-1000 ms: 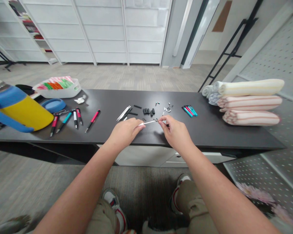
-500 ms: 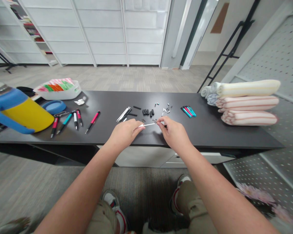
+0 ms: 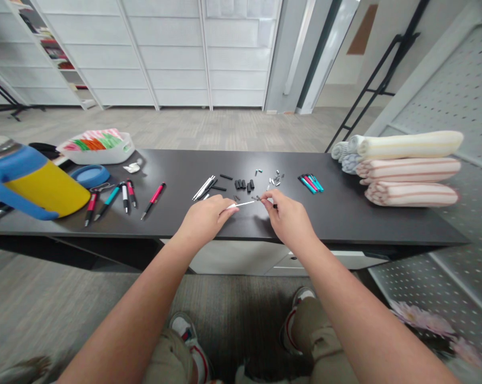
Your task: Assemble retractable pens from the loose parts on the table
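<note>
My left hand (image 3: 208, 217) pinches a thin white pen refill (image 3: 246, 204), its tip pointing right. Close to that tip, my right hand (image 3: 287, 214) has thumb and forefinger closed on a small grey piece that looks like a pen spring (image 3: 257, 199). Whether the refill touches it is too small to tell. Beyond the hands lie black pen grips (image 3: 241, 184), small metal pen parts (image 3: 276, 178) and a bundle of white refills (image 3: 204, 186). Several teal and red pen barrels (image 3: 310, 183) rest to the right.
Assembled pens (image 3: 153, 200) lie on the dark table (image 3: 176, 218) at left, beside a blue and yellow jug (image 3: 44, 181), a blue ring-shaped dish (image 3: 89, 175) and a white basket (image 3: 104, 154). Rolled towels (image 3: 411, 168) are stacked at the right end.
My right hand has shifted very slightly to the right, its fingers still pinched. My left hand keeps the refill in about the same place.
</note>
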